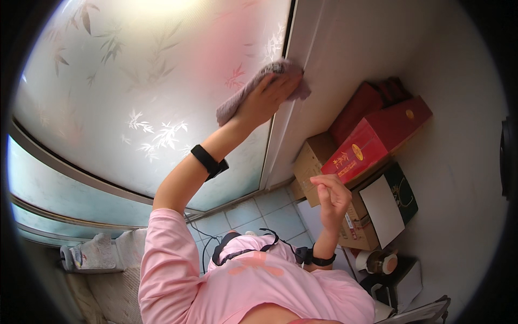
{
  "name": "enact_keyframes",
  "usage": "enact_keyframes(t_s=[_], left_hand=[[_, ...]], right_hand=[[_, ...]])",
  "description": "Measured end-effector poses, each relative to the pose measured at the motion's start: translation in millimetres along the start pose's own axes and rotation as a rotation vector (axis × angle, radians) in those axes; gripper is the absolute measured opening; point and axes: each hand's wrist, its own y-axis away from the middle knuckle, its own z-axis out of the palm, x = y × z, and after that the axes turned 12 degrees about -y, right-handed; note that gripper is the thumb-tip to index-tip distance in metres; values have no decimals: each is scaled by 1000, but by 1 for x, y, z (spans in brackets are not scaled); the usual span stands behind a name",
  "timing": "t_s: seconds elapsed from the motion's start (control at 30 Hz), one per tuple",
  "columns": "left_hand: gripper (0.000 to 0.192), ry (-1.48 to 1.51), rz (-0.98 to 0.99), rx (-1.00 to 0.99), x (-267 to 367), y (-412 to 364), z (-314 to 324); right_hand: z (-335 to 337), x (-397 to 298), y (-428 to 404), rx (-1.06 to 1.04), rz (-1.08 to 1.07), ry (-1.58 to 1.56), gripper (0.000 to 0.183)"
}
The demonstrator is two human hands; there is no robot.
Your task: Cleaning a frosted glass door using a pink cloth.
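Observation:
My left hand (pixel 269 97) holds a folded greyish-purple cloth (pixel 247 95) against the right edge of a frosted glass panel (pixel 162 81) with a bamboo-leaf pattern. The cloth's upper end reaches over the pale frame (pixel 293 109) beside the glass. My fingers lie spread over the cloth, and the thumb side is partly hidden. Lower right, my right hand (pixel 334 198) is raised in front of the stacked boxes, its fingers loosely bent, with nothing in it. Both wrists wear black bands.
Red gift boxes (pixel 364 141) stand on cardboard boxes (pixel 358 227) along the right wall. A glass pot with a light lid (pixel 380 262) is below them. Blue-grey floor tiles (pixel 243 210) and a black cable (pixel 204 251) show by my body. A cloth-covered seat (pixel 117 283) stands lower left.

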Motion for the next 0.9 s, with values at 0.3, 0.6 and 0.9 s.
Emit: enact_keyframes(t_s=[0.3, 0.6, 0.9], left_hand=[[56, -96, 141, -51, 44, 48, 12], [46, 243, -25, 1, -19, 21, -10], [62, 294, -379, -146, -39, 14, -28]], right_hand=[[-9, -1, 12, -9, 59, 17, 14], [17, 7, -3, -43, 69, -155, 15], [124, 28, -93, -155, -216, -216, 31]])
